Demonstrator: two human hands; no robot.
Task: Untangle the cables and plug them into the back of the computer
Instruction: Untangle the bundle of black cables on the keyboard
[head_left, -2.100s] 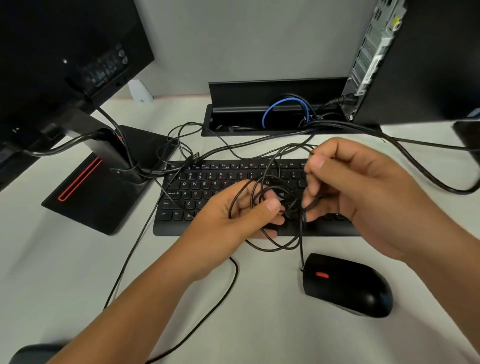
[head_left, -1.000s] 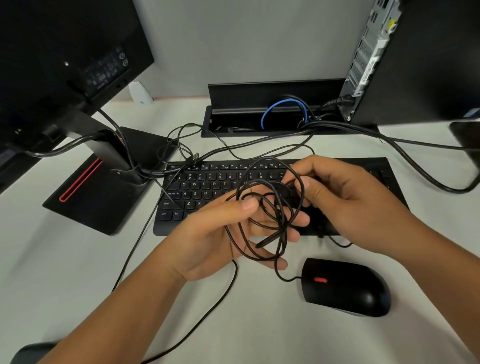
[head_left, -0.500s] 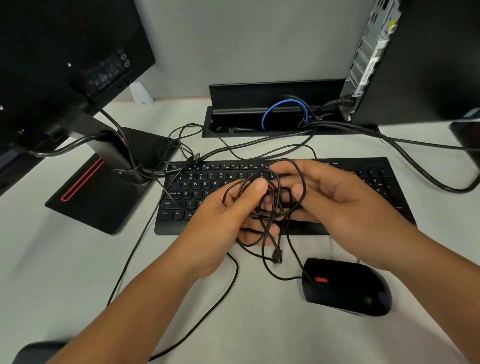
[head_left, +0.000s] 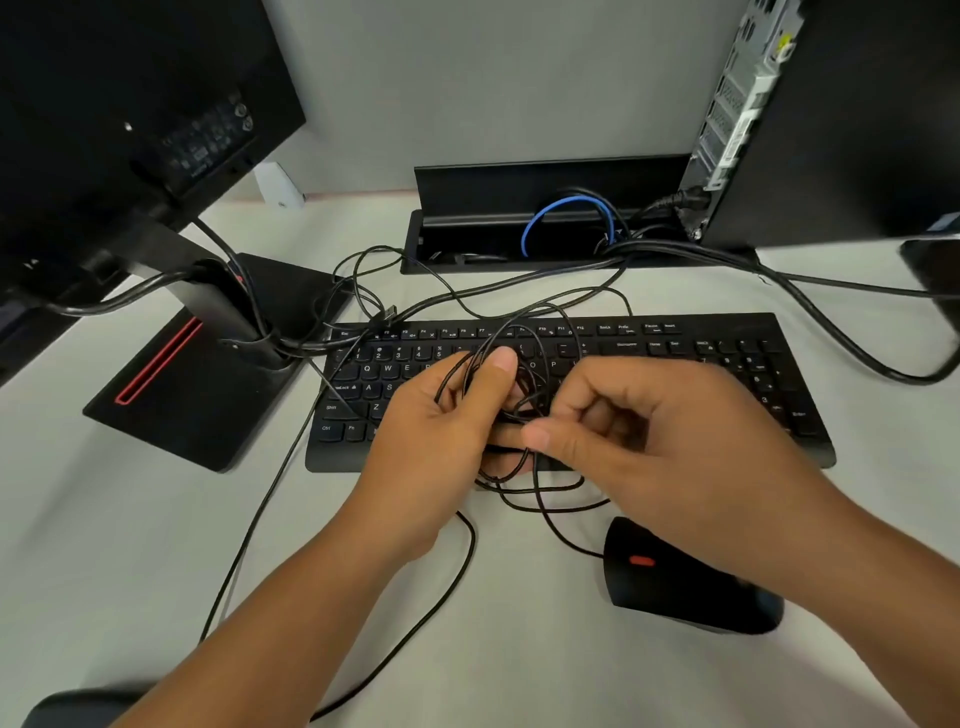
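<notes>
Beside the mouse (head_left: 685, 582), tangled cables (head_left: 524, 400) cover the keyboard (head_left: 675, 353).

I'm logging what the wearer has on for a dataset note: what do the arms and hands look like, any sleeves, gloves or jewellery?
Both forearms are bare, with no sleeves in view. The left hand and right hand wear no gloves, rings or watch.

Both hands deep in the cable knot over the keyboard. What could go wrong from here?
1. The mouse cord runs up into the tangle that the left hand and right hand grip; a hard pull may drag the mouse.
2. The loops hang over the keyboard and could catch on keys.
3. A loose plug lies near the keyboard's top edge; tugging may draw it into the knot.
</notes>
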